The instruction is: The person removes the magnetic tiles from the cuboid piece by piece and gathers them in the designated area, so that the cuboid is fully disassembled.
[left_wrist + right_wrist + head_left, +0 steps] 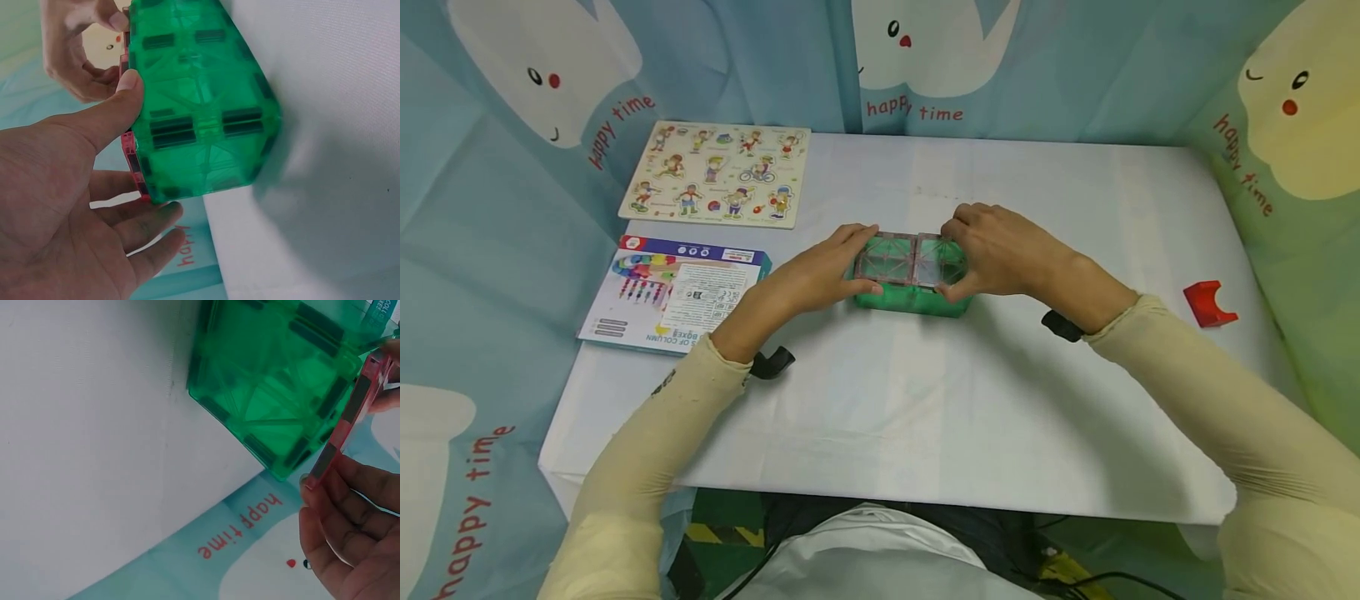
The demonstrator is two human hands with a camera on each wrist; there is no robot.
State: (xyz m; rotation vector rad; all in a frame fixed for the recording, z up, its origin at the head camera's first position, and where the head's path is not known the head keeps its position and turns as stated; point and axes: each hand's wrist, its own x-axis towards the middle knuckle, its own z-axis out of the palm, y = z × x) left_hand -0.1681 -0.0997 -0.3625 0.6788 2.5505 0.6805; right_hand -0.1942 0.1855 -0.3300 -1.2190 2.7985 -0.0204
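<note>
Two pink-rimmed tiles (885, 260) sat side by side on a green translucent block (913, 301), which we found near the middle of the white worktop (880, 417). Our left hand (829, 271) was clamped on the block's left end, thumb along the near upper edge and fingers reaching round the far corner. Our right hand (1000, 250) pinched the right-hand tile between thumb and fingers. From the right wrist we saw that tile tilted against the green block; we could not tell how much of it touched.

We had a broad stretch of cloth between the block and the near edge, with more to the right, as far as a red notched piece (1208, 305) close to the right edge. On the left, room was tighter: a printed box (617, 296) lay at the left edge, just beyond our left wrist, and a picture board (712, 179) lay behind it at the far left corner.

On the curtain (760, 75) round the worktop we read "happy time" in red, several times over. The box's lettering faced us upside down; we made out "OF COLUMN". Its white label (707, 297) carried print too small for us to read.
</note>
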